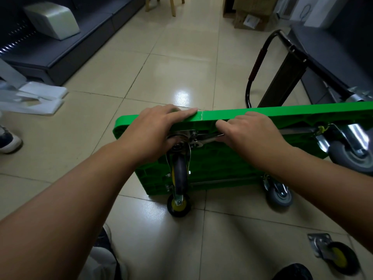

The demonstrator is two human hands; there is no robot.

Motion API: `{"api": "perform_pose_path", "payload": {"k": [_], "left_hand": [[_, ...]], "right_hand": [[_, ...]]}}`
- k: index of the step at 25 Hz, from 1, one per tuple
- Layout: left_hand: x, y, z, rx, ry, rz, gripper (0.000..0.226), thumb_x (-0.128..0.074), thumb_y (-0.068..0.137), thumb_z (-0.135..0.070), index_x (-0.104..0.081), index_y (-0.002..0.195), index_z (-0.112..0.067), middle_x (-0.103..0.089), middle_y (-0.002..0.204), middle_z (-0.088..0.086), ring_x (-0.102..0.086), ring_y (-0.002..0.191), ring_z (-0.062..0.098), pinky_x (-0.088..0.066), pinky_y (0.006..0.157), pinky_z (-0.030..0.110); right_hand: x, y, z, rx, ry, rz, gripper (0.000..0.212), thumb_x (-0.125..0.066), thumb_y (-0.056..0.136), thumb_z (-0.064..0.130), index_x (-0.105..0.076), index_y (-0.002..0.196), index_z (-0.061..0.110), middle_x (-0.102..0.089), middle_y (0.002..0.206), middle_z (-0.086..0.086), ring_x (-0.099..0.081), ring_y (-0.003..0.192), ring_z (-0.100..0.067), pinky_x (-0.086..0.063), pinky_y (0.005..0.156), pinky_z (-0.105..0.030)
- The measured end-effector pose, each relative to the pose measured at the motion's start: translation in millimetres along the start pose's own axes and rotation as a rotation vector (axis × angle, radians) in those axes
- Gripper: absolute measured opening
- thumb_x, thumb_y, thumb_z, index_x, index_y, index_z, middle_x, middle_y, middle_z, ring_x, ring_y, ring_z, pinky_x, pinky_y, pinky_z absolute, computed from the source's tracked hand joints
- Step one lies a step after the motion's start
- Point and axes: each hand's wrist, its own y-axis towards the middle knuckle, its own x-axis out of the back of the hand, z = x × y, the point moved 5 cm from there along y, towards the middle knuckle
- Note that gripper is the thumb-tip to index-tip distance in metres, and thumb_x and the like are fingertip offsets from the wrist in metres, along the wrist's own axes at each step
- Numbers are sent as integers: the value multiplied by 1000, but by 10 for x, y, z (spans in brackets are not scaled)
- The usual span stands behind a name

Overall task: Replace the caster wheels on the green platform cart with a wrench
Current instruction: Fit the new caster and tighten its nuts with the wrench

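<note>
The green cart point(222, 164) stood tipped up on its long side on the floor point(161, 67), with its underside facing the person. The left hand point(159, 128) lay over the top edge with its fingers flat along it, pressing the cart steady, and the thumb was hidden. The right hand point(250, 134) was curled tight around the wrench point(209, 140), and the wrench head sat at a nut on the metal plate of the black wheel point(180, 172). A loose wheel point(335, 256) lay on the floor near the right arm. The step looked like turning that nut. To do it well, the wrench head likely had to sit fully on the nut before any push, or it could slip and round the corners. Short, slow turns seemed best, since the green edge was close above the handle. The left hand probably needed to press down firmly, because a cart on its edge could tip over.
</note>
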Motion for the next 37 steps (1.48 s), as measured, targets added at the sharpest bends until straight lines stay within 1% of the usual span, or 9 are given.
{"api": "perform_pose_path", "payload": {"k": [6,11,13,18,23,25,28,33,37], "left_hand": [[-4,15,6,1,6,-7,77,-72,90,-29,-31,154,-45,-55,138,-5,-50,121,21,-42,100,40],[-13,18,27,3,2,-10,77,-72,90,-28,-33,154,-43,-55,138,-5,-50,121,21,-43,100,42],[-16,24,38,0,6,-13,77,-72,90,-28,-33,154,-43,-55,138,-6,-50,121,21,-43,100,42],[-15,31,37,-4,-12,-7,78,-75,88,-26,-36,154,-41,-56,138,-4,-52,122,22,-45,100,46],[-10,30,36,-5,-24,-7,78,-75,87,-26,-37,154,-40,-57,135,-4,-52,121,22,-46,100,45],[-9,24,35,-1,-23,-9,78,-76,87,-26,-37,153,-41,-57,135,-4,-52,121,22,-45,100,44],[-15,23,35,-5,-15,-11,80,-75,87,-26,-34,153,-43,-56,137,-5,-51,122,21,-45,101,45],[-19,8,25,-12,-10,-12,80,-75,87,-27,-33,154,-43,-56,138,-5,-51,121,22,-45,101,43],[-22,24,36,-10,-3,-12,80,-74,88,-29,-33,154,-43,-56,138,-6,-51,122,21,-45,101,43]], "right_hand": [[-123,-39,40,-77,65,35,36,-93,66,22,-57,71,20,-51,50,4,-46,40,-21,-19,49,-24],[-511,-261,168,-203,227,68,28,-75,89,38,-61,71,21,-56,53,1,-54,41,-23,-24,45,-22],[-771,-350,370,-343,438,81,31,-57,100,41,-63,79,19,-61,61,-1,-59,49,-26,-32,47,-26],[-1256,-317,1150,-746,1415,47,29,-53,103,27,-61,75,22,-58,63,2,-54,55,-12,-41,53,-32],[-1279,-593,1555,-904,1695,83,33,-49,105,23,-57,74,19,-51,62,6,-49,58,-9,-41,58,-28],[-1307,-874,1381,-861,1537,196,31,-53,104,28,-59,74,19,-55,62,2,-53,59,-18,-45,60,-38],[-1079,-992,748,-609,932,370,28,-57,99,39,-61,81,18,-63,69,0,-59,66,-24,-44,59,-38],[22,-399,-7,-137,464,205,12,-58,97,39,-62,98,27,-68,83,5,-64,73,-22,-38,61,-28],[333,-46,-97,-43,275,188,21,-50,100,47,-62,104,29,-69,90,5,-66,82,-25,-51,67,-34]]}}
